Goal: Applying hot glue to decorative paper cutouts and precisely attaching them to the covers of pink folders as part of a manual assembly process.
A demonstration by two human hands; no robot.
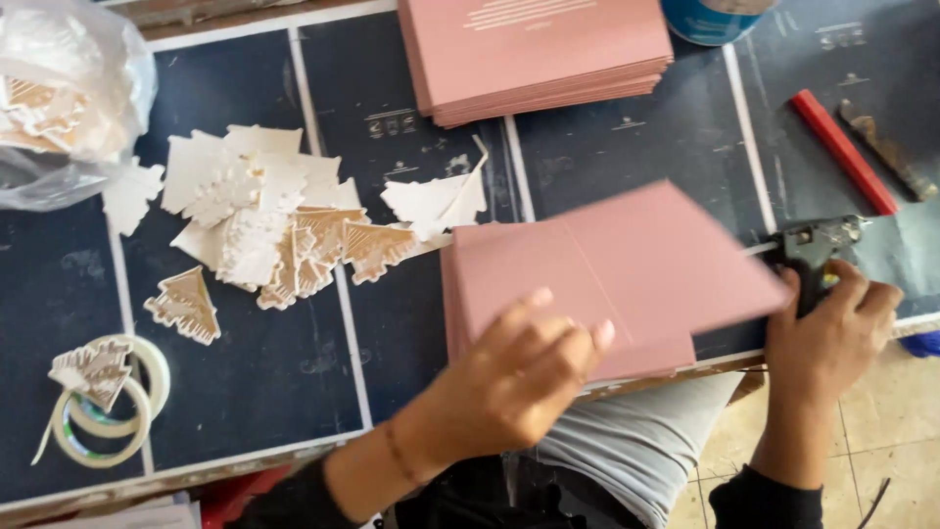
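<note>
Landmark: near pink card stack (568,294) at table's front edge. Left hand (519,377) on stack, fingers curled over top card, which lifts, blurred. Right hand (832,328), right of stack, closed around glue gun (813,245). Tree cutouts (284,220) piled loose left of stack. Second pink stack (534,54) beyond. Most cards apparently undecorated.

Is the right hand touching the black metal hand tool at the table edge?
Touching. The head view shows the right hand with its fingers wrapped around the black metal hand tool, no gap visible.
</note>
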